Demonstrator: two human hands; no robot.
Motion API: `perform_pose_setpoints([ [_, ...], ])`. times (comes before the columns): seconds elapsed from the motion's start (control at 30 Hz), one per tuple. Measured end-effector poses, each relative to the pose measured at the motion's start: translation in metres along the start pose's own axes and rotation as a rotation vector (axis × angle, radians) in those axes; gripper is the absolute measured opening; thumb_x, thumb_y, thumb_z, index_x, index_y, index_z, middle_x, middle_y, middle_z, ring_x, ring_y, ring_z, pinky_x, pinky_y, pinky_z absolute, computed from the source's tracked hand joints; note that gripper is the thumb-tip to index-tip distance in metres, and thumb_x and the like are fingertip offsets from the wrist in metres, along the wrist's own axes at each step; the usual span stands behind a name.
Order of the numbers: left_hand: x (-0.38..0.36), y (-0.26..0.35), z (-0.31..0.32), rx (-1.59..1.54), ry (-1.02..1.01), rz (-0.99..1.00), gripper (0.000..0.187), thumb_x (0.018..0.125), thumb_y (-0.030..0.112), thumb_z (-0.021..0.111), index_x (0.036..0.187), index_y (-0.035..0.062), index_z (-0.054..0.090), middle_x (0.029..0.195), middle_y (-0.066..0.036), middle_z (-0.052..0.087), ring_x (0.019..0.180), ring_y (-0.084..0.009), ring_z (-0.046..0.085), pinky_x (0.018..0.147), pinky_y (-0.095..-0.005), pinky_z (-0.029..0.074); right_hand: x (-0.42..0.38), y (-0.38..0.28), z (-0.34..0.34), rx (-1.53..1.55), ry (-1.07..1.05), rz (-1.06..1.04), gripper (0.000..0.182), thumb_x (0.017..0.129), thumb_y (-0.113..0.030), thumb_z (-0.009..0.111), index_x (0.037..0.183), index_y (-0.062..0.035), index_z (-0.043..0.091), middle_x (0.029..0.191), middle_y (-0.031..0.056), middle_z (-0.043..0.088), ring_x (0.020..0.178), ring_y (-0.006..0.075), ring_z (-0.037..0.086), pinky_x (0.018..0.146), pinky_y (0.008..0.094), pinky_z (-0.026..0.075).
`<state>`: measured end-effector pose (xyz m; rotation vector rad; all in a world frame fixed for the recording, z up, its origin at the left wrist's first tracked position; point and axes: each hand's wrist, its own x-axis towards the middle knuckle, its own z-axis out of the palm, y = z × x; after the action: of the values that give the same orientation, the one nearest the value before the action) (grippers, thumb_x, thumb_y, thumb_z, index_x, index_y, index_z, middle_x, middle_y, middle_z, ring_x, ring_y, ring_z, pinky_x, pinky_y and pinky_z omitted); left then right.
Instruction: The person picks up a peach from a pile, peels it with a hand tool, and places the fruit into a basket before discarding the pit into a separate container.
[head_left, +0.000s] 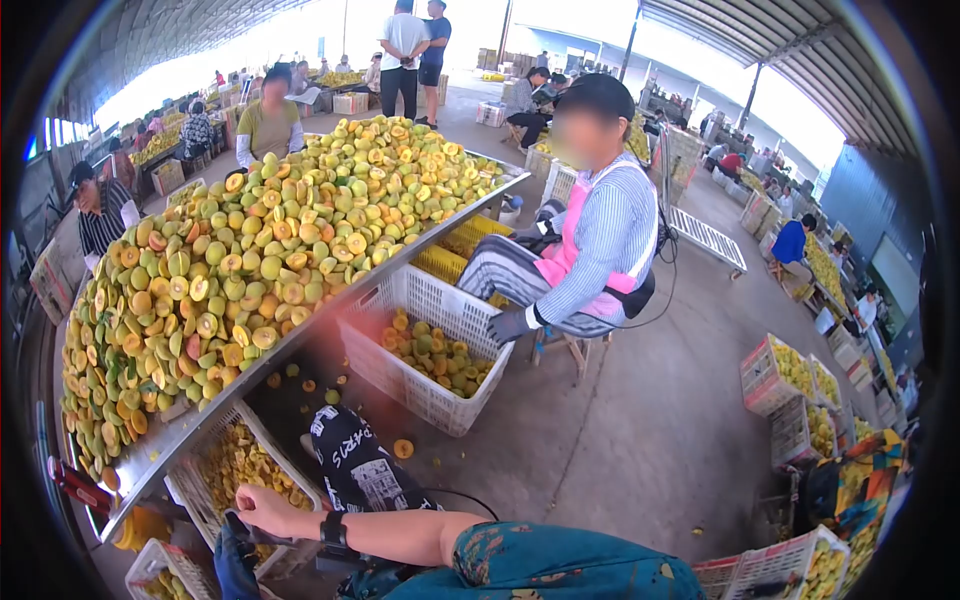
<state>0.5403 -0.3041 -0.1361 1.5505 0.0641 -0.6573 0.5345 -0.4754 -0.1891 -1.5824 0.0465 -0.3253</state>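
Observation:
My right hand (265, 510) is bare, with a black band round the wrist. Its fingers are pinched together at the dark fingertip part of a blue glove (232, 565). My left hand (235, 548) appears to be inside that glove, low at the left; its finger shape is hard to make out. Both are over a white crate (192, 492) of cut yellow fruit pieces. Above them slopes a metal table (160, 448) heaped with green and orange halved fruit (270, 240).
A white crate (440, 408) with fruit stands beside the table, near a seated person in a pink apron (572, 235). Printed dark fabric (365, 465) lies near my forearm. Stacked fruit crates (765, 385) are at the right. Other people sit and stand farther back.

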Motion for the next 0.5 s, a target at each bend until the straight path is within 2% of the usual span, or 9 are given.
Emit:
perform_pose_setpoints([
  [0.07, 0.014, -0.016, -0.022, 0.228, -0.091, 0.154, 0.034, 0.100, 0.018, 0.042, 0.127, 0.0022, 0.054, 0.122, -0.009, 0.058, 0.104, -0.0172, 0.057, 0.091, -0.0307, 0.045, 0.002, -0.002, -0.001, 0.001, -0.004, 0.030, 0.015, 0.078, -0.008, 0.066, 0.083, -0.0032, 0.053, 0.073, 0.0083, 0.056, 0.068, 0.0192, 0.054, 0.063, 0.0327, 0.043],
  [0.2, 0.023, -0.024, -0.031, 0.220, -0.072, 0.127, 0.034, 0.097, 0.014, 0.045, 0.128, 0.0033, 0.054, 0.126, -0.014, 0.056, 0.112, -0.0227, 0.055, 0.095, -0.0333, 0.044, 0.001, -0.005, -0.003, 0.032, -0.015, 0.055, 0.015, 0.078, -0.008, 0.066, 0.083, -0.0034, 0.053, 0.072, 0.0076, 0.056, 0.067, 0.0181, 0.054, 0.062, 0.0323, 0.043],
  [0.27, 0.047, -0.039, -0.037, 0.005, 0.023, 0.064, 0.033, 0.096, 0.043, 0.049, 0.114, 0.0164, 0.058, 0.088, 0.001, 0.058, 0.071, -0.0105, 0.052, 0.064, -0.0261, 0.042, 0.000, -0.009, -0.005, 0.049, -0.028, 0.092, 0.016, 0.078, -0.008, 0.066, 0.083, -0.0034, 0.052, 0.072, 0.0073, 0.056, 0.067, 0.0175, 0.054, 0.062, 0.0322, 0.043],
  [0.4, 0.050, -0.049, -0.042, 0.007, 0.040, 0.056, 0.033, 0.095, 0.043, 0.050, 0.113, 0.0165, 0.058, 0.088, 0.000, 0.058, 0.070, -0.0115, 0.052, 0.063, -0.0260, 0.042, 0.000, -0.002, -0.002, 0.060, 0.000, 0.066, 0.015, 0.079, -0.008, 0.066, 0.083, -0.0034, 0.052, 0.072, 0.0071, 0.056, 0.067, 0.0168, 0.054, 0.062, 0.0317, 0.043],
  [0.5, 0.040, -0.038, -0.024, 0.060, 0.057, 0.083, 0.036, 0.093, 0.046, 0.054, 0.113, 0.0163, 0.058, 0.084, 0.001, 0.056, 0.066, -0.0098, 0.051, 0.057, -0.0239, 0.040, 0.001, -0.001, -0.001, 0.063, -0.003, 0.060, 0.015, 0.079, -0.008, 0.065, 0.083, -0.0034, 0.052, 0.072, 0.0065, 0.056, 0.067, 0.0161, 0.053, 0.062, 0.0310, 0.043],
])
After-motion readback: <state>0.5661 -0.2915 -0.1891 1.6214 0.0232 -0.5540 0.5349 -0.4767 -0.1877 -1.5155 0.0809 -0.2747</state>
